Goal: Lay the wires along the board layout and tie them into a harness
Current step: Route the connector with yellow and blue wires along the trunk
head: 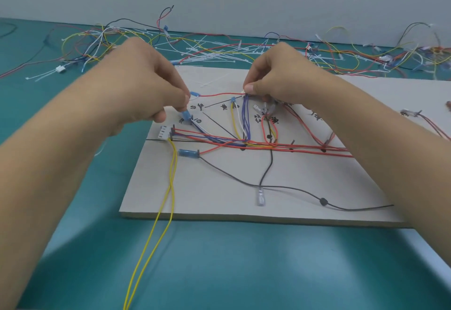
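A pale layout board (219, 187) lies on the green table, marked with black lines and characters. Red, blue, yellow and white wires (268, 147) run in a bundle across its middle. My left hand (151, 85) pinches the blue-terminal end of a red wire (219, 94) near the board's far left. My right hand (275, 77) pinches the same red wire's other end, above purple wires (246, 119). The wire stretches between both hands. A white connector (164, 132) sits at the left, with two yellow wires (168, 199) trailing off the near edge.
Loose coloured wires (97, 41) and white cable ties (214, 53) lie heaped along the table's far side by the wall. A black wire (292, 188) with a clear terminal (260, 197) crosses the board's near half. Another board (415, 94) lies to the right.
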A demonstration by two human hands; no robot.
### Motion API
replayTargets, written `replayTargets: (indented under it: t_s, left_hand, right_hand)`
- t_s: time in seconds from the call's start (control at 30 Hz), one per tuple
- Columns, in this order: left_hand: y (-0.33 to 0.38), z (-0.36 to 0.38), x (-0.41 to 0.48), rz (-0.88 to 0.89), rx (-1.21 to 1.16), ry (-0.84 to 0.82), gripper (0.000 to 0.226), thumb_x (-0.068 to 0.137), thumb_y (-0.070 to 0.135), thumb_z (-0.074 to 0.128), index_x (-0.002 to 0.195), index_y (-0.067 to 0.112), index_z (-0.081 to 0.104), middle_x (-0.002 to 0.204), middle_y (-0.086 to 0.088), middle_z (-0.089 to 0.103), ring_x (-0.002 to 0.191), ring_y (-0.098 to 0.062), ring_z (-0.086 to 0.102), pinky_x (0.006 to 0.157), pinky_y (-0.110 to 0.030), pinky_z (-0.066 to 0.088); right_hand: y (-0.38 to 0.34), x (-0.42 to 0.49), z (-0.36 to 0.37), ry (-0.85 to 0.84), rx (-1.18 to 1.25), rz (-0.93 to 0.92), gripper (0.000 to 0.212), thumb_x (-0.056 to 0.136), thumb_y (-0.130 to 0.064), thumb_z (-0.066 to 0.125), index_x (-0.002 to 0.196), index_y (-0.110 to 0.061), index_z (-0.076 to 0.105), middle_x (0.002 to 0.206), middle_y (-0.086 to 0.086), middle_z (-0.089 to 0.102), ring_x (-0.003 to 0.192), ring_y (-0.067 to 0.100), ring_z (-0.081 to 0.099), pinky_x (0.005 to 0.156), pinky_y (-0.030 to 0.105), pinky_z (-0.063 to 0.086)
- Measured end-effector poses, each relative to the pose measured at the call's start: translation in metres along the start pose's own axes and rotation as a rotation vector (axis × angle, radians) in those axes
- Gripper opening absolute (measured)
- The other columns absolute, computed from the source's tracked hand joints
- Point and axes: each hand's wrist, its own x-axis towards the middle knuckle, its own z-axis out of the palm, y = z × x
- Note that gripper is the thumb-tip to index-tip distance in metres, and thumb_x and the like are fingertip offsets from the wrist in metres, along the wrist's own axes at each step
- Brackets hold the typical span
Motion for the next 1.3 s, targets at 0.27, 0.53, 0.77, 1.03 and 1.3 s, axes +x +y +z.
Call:
replayTargets:
  t_s: [0.27, 0.53, 0.77, 1.03, 1.3]
  left_hand:
    - [0.016, 0.007, -0.001, 0.145, 0.333, -0.04, 0.017, 0.083, 0.017, 0.074, 0.07, 0.027, 0.077, 0.067, 0.008, 0.072, 0.057, -0.006, 0.063, 0.054, -0.021, 0.042]
    - [0.031, -0.01, -0.017, 0.157, 0.429, -0.237, 0.014, 0.087, 0.031, 0.069, 0.078, 0.037, 0.079, 0.055, 0.011, 0.068, 0.036, -0.007, 0.054, 0.053, -0.02, 0.042]
    - [0.031, -0.004, -0.044, -0.053, 0.212, -0.534, 0.025, 0.076, 0.025, 0.062, 0.095, 0.018, 0.077, 0.072, -0.023, 0.068, 0.051, -0.026, 0.04, 0.052, -0.034, 0.035]
    - [0.024, -0.007, -0.058, -0.172, -0.135, -0.563, 0.033, 0.091, -0.008, 0.049, 0.106, 0.01, 0.073, 0.051, -0.009, 0.05, 0.028, -0.014, 0.027, 0.036, -0.015, 0.024]
    - [0.015, -0.012, -0.072, -0.176, -0.357, -0.565, 0.033, 0.077, 0.006, 0.064, 0.107, 0.019, 0.074, 0.061, -0.016, 0.059, 0.026, -0.02, 0.037, 0.036, -0.018, 0.034]
  right_hand:
    - [0.002, 0.0, 0.0, 0.005, 0.005, -0.001, 0.006, 0.087, -0.02, 0.078, 0.082, -0.018, 0.08, 0.071, 0.007, 0.074, 0.041, 0.001, 0.056, 0.039, 0.014, 0.042]
    - [0.002, -0.001, 0.001, 0.02, -0.004, -0.002, 0.006, 0.087, -0.022, 0.078, 0.081, -0.019, 0.079, 0.067, 0.003, 0.072, 0.039, -0.001, 0.054, 0.038, 0.011, 0.04]
    - [0.0, -0.002, 0.0, 0.019, -0.016, -0.016, 0.008, 0.088, -0.021, 0.076, 0.081, -0.021, 0.079, 0.068, 0.0, 0.073, 0.041, -0.002, 0.056, 0.039, 0.009, 0.04]
    - [-0.024, -0.018, 0.006, 0.024, -0.13, -0.194, 0.043, 0.083, -0.005, 0.061, 0.103, -0.039, 0.076, 0.107, -0.012, 0.065, 0.099, 0.014, 0.061, 0.096, 0.042, 0.049]
    - [-0.042, -0.026, 0.027, -0.104, -0.216, -0.331, 0.032, 0.092, -0.018, 0.057, 0.101, -0.041, 0.078, 0.105, -0.013, 0.065, 0.097, 0.009, 0.051, 0.103, 0.048, 0.041]
